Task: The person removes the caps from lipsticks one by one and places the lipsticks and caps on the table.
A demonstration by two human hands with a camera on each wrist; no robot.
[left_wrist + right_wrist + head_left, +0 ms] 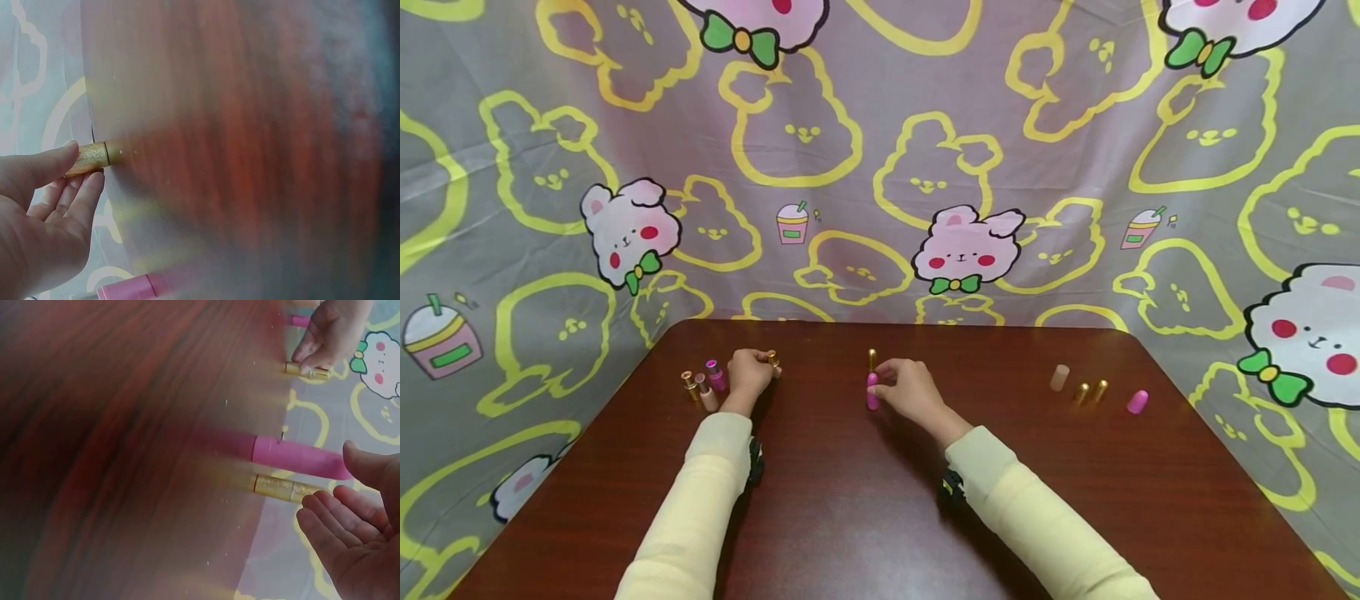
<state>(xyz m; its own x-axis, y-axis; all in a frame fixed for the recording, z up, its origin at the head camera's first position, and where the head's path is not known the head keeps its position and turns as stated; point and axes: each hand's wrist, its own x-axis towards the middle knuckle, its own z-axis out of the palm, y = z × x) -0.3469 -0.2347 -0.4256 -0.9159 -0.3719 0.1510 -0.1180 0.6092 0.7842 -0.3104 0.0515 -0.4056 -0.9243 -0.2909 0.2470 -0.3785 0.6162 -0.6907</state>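
Upright on the table, a gold lipstick tube [87, 160] is pinched between the thumb and fingers of my left hand [749, 377]. Close by that hand stand a gold lipstick [689, 386], a beige lipstick [707, 395] and a magenta lipstick [717, 379]. At mid-table, a capped pink lipstick [297, 455] stands beside a closed gold lipstick [281, 488]. My right hand [913, 390] is right at these two, thumb by the pink top and fingers spread straight by the gold one, as the right wrist view shows.
Toward the right of the brown table [850, 500] stand a beige cap [1059, 377], two gold caps [1101, 391] and a pink cap [1138, 402]. A patterned cloth [865, 150] hangs behind the table and along its sides.
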